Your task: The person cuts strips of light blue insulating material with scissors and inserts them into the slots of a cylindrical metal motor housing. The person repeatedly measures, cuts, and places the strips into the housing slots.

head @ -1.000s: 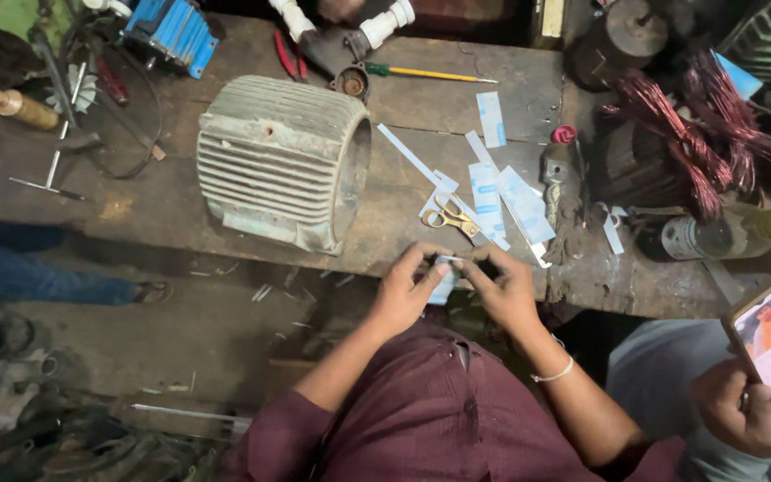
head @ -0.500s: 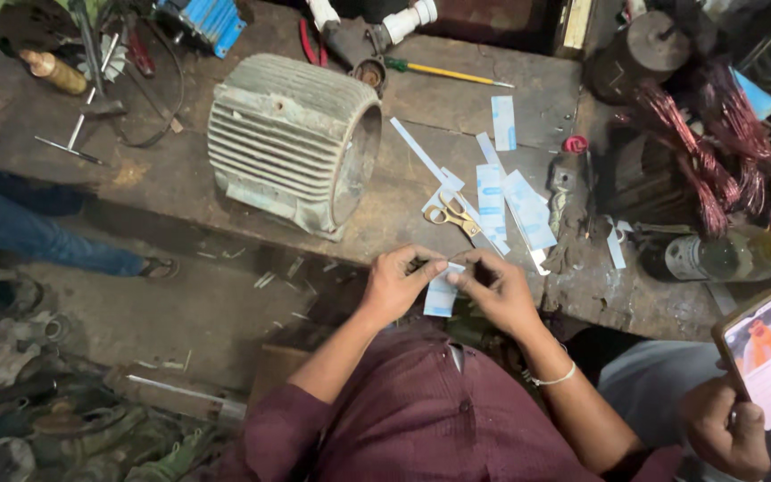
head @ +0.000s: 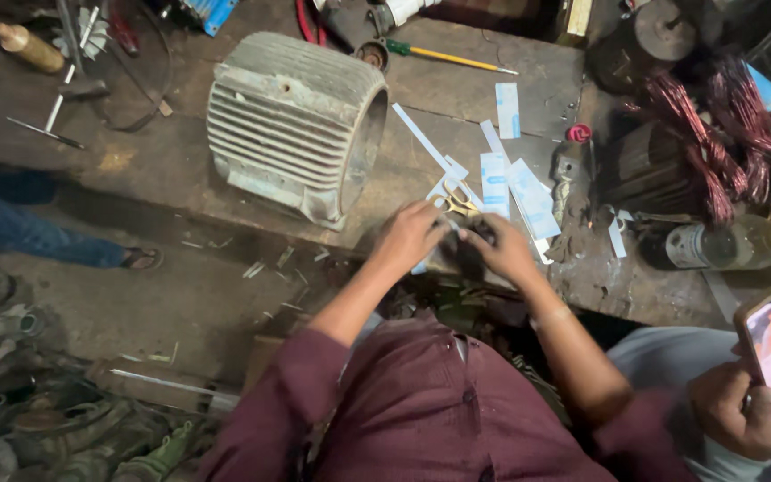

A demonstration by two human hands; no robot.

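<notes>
Both pinching one small paper strip [head: 423,264], left hand [head: 412,234] and right hand [head: 503,253], just below scissors [head: 459,204] (handy for cutting).

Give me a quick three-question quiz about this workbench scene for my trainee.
1. True or false: the ribbed motor housing lies on the bench to the left of both hands.
2. Which tool lies just beyond the left hand and right hand? A) scissors B) hammer C) pliers
3. What colour is the cap of the bottle lying at the right?

Key: 1 true. 2 A, the scissors, beside pale paper strips. 3 yellow.
</notes>
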